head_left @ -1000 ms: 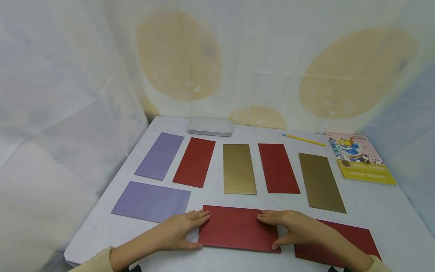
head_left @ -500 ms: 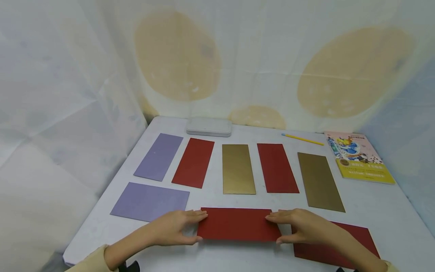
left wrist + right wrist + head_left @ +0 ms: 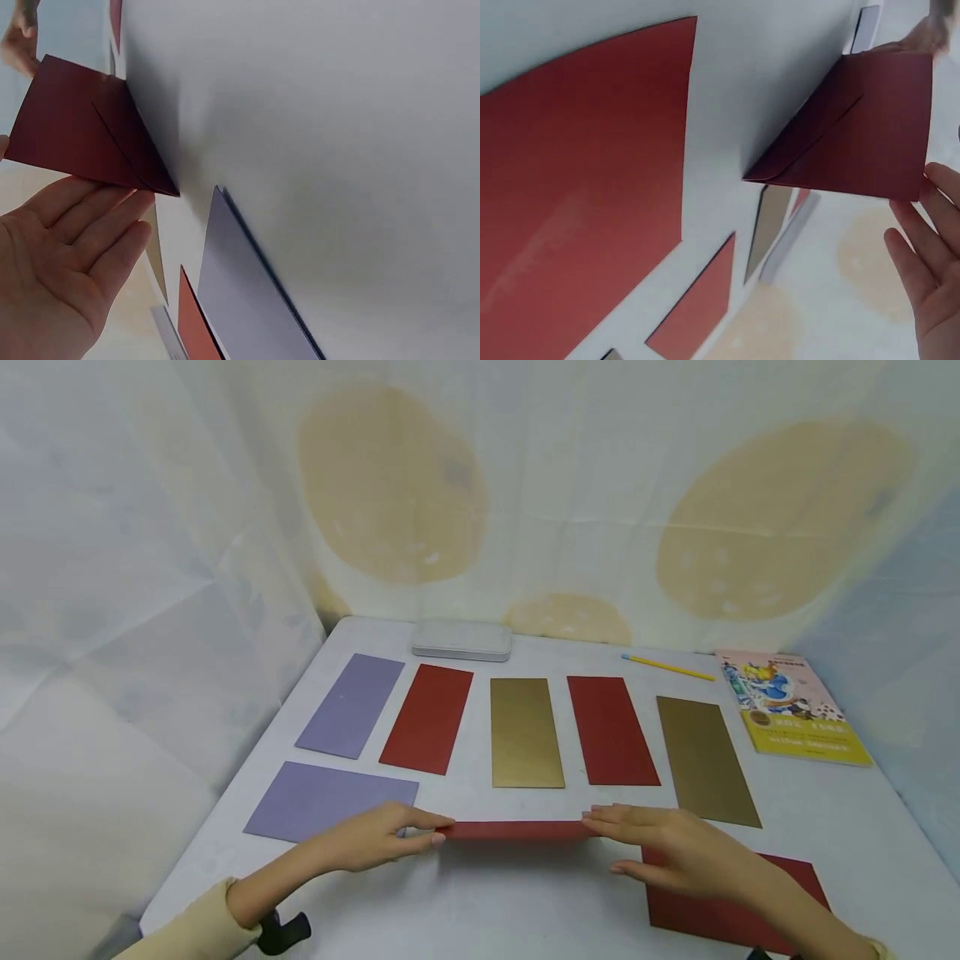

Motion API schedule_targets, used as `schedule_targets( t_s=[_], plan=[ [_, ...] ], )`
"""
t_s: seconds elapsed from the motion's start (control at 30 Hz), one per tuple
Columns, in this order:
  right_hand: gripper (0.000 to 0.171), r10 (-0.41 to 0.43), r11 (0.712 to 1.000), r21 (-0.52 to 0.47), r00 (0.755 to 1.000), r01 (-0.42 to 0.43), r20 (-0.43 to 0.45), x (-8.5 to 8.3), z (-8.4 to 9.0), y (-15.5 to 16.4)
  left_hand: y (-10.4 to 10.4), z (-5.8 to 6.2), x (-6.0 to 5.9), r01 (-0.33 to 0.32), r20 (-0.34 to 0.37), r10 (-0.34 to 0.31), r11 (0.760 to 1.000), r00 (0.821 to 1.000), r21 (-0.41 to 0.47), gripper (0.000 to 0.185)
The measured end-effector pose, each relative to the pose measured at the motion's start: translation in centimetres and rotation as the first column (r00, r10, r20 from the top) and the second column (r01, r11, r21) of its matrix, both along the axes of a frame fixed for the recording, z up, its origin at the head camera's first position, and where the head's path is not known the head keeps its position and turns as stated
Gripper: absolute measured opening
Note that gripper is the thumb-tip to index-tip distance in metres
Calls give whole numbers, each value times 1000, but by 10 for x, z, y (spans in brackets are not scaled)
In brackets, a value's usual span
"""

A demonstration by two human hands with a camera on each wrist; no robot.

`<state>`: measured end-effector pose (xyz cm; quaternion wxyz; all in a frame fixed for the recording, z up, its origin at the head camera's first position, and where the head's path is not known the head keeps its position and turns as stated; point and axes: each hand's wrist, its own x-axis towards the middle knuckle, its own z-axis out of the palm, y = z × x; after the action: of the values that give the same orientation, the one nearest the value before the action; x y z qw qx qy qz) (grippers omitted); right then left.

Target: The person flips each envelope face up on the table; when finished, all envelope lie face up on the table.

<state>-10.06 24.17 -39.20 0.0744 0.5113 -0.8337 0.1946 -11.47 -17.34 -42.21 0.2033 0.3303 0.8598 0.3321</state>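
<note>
A red paper envelope [image 3: 517, 831] is tilted up off the white table, seen nearly edge-on in the head view. Its seamed underside shows in both wrist views, the far long edge low by the table. My left hand [image 3: 378, 835] holds the left short end, thumb [image 3: 4, 146] at the raised corner, fingers along the side. At the other end, the straight fingers of my right hand [image 3: 671, 843] touch the corner. Its thumb [image 3: 626, 868] stands apart from the paper. Partly under my right forearm lies another red envelope [image 3: 738, 902].
Lavender [image 3: 330, 797], red [image 3: 427, 718] and gold [image 3: 527, 732] rectangles lie spread across the white table [image 3: 465, 927]. Toward the back are a pale flat case [image 3: 461, 641], a yellow pencil [image 3: 667, 667] and an illustrated book [image 3: 795, 706]. Printed cloth [image 3: 555, 527] encloses the table.
The red envelope lay flat between both hands, then its near edge rose until it became almost edge-on. Both hands lifted with it, and my right thumb came away from its corner.
</note>
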Motion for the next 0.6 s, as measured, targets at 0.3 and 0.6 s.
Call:
schedule_targets(
  t_s=[0.3,0.6],
  plan=[
    [51,14,1000,-15,998,-15,-57,-8,1,-2,-1,-2,-11,-14,37,12,999,999,42,52],
    [50,-22,1000,4,999,23,-39,-25,1,0,0,4,-14,-5,-332,37,995,943,98,62]
  ],
)
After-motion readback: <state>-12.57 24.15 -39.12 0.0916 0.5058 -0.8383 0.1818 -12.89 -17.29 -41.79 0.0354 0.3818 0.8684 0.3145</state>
